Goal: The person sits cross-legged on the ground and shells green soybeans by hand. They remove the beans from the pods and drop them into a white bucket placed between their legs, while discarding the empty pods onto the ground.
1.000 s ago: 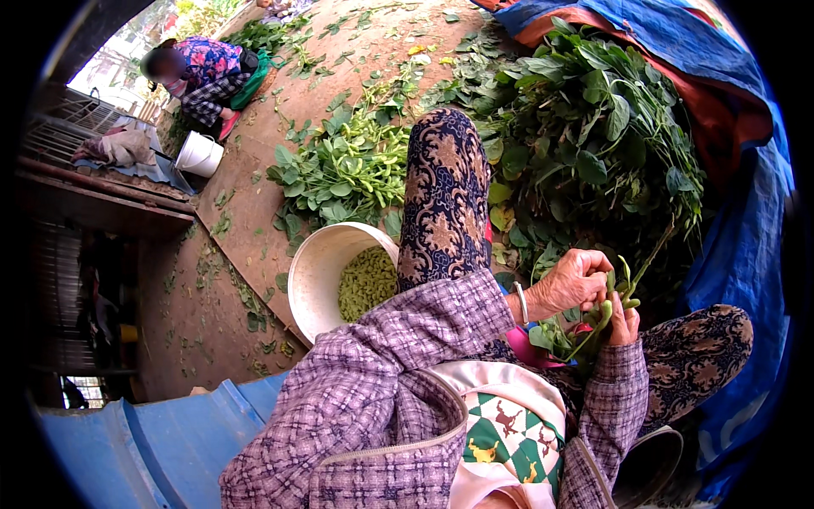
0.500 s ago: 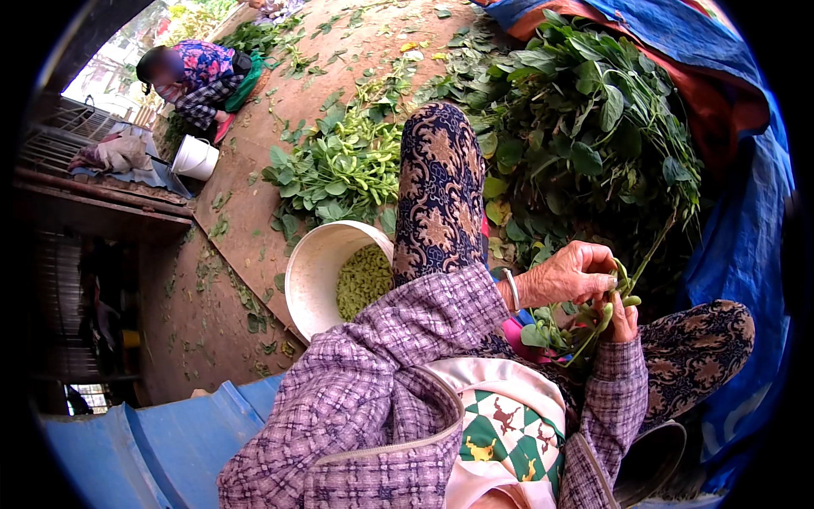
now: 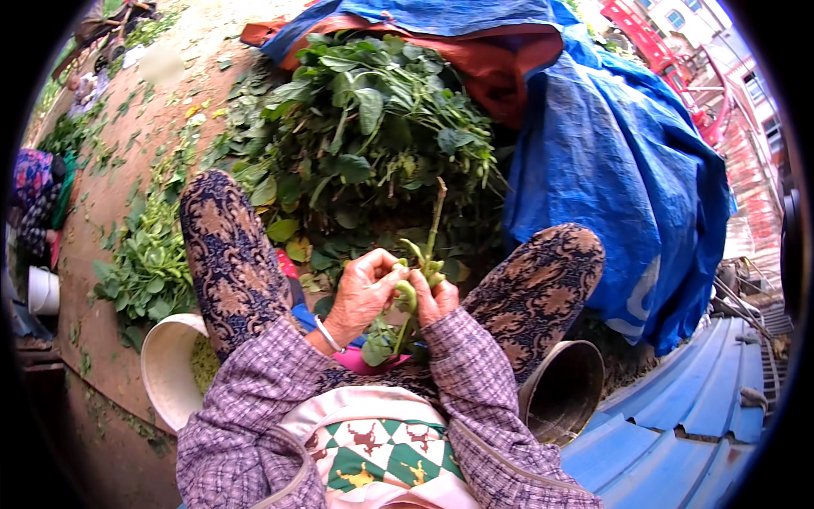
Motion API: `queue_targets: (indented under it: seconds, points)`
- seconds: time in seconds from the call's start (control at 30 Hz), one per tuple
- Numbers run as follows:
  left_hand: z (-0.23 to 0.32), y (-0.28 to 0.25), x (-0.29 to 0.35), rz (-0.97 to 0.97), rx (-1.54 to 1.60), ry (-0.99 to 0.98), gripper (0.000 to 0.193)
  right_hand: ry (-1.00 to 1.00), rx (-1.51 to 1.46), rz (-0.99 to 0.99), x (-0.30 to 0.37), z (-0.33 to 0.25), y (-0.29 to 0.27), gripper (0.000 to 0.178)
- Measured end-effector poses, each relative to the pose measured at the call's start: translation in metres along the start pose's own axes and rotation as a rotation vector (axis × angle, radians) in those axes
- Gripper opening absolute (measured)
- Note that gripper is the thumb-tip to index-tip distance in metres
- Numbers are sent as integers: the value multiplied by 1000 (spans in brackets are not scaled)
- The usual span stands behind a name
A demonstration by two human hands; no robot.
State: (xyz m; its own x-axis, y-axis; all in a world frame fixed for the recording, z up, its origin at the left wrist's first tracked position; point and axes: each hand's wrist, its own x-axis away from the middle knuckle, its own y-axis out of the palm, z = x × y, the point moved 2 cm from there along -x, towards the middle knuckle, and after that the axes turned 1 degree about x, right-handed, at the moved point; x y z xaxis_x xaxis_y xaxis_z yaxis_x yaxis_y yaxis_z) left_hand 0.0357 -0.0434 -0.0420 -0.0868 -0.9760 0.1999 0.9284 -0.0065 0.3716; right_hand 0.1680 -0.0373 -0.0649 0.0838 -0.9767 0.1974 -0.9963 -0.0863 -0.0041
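Note:
My left hand (image 3: pixel 363 295), with a pale bangle at the wrist, is closed with its fingertips pinching a curved green bean pod (image 3: pixel 407 297). Close beside it, my right hand (image 3: pixel 437 299) is wrapped round a leafy bean stalk (image 3: pixel 436 222). The stalk's bare brown end points up and away, and several plump pods cluster by my fingers. Below the hands, its leaves (image 3: pixel 379 348) hang over my lap. By my left knee, partly hidden by my sleeve, a white bucket (image 3: pixel 158 373) holds a heap of small green pods or beans (image 3: pixel 203 363).
A big heap of bean plants (image 3: pixel 365 127) lies ahead, backed by a blue tarp (image 3: pixel 610 195). Loose stalks (image 3: pixel 148 271) lie left of my knee. A dark bucket (image 3: pixel 585 394) stands right, beside blue corrugated sheets (image 3: pixel 678 416). Another person (image 3: pixel 34 199) sits far left near a white pail (image 3: pixel 44 291).
My view has swung to the right, bringing in more tarp and the blue sheets on the right. Both hands stay together on the bean stalk, which now stands more upright.

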Motion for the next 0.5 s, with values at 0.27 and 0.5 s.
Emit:
queue_targets:
  seconds: [0.27, 0.5]
  points:
    - [9, 5, 4, -57, -89, 63, 3, 133, -190, 39, -1, 5, -5, 20]
    - [9, 6, 0, -86, -248, 154, 5, 250, -200, 14, -4, 11, -14, 25]
